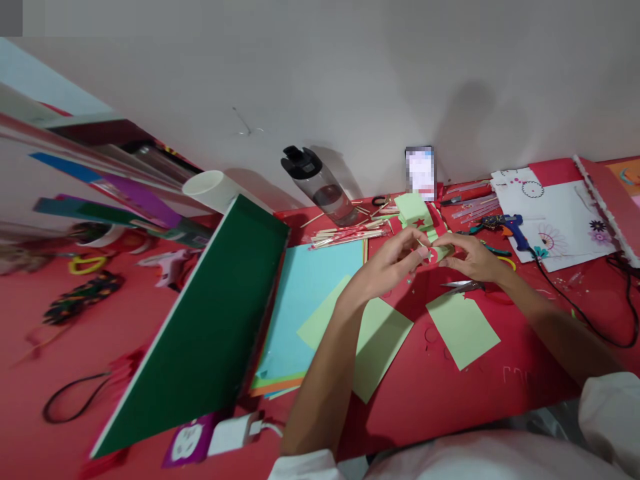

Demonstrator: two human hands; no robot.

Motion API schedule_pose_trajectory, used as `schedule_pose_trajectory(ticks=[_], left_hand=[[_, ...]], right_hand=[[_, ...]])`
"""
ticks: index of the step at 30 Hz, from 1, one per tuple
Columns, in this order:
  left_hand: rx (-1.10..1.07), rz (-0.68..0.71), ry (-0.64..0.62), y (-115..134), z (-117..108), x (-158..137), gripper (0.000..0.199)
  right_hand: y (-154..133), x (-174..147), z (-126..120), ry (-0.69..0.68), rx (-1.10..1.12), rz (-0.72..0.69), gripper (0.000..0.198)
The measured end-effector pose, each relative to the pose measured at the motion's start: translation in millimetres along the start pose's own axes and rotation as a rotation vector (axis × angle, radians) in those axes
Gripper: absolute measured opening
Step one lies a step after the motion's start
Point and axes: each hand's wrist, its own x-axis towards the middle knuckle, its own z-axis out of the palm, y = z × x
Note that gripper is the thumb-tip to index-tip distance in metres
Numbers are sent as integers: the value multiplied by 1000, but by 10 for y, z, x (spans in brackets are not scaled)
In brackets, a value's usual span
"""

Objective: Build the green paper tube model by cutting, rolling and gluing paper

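Above the red table [430, 407], left hand [387, 267] and right hand [473, 259] pinch a small red-and-green paper piece [436, 255] between them; uneven pulling could, I'd guess, crease or tear it.

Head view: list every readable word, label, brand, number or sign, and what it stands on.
No text is readable.
Phone screen: pixelated, unreadable.
Purple packet: blurred white design, no legible words.
White charger: any print is too small to read.

A white top [465, 460] shows along the bottom edge. Its white sleeves [611, 412], lower centre and lower right, leave the forearms [324, 380] bare.
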Motion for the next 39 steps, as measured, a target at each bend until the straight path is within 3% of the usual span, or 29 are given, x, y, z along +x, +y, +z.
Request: schedule_pose_trajectory(ticks=[12,20,25,28,32,39], left_hand=[[-40,-6,-7,-39,-40,9,18],[-20,3,201,-162,-44,91,23],[29,3,257,-165,-56,89,32],[38,4,219,-103,-39,73,26],[83,11,88,-37,-4,64,36],[5,-37,36,-58,2,69,37]], right_hand=[[27,-1,-23,3,-14,18,27],[53,6,-63,30,-3,8,27],[68,11,-76,34,-11,22,26],[69,6,-70,34,-31,20,26],[53,1,-53,33,-45,7,25],[53,9,-43,27,-37,7,22]])
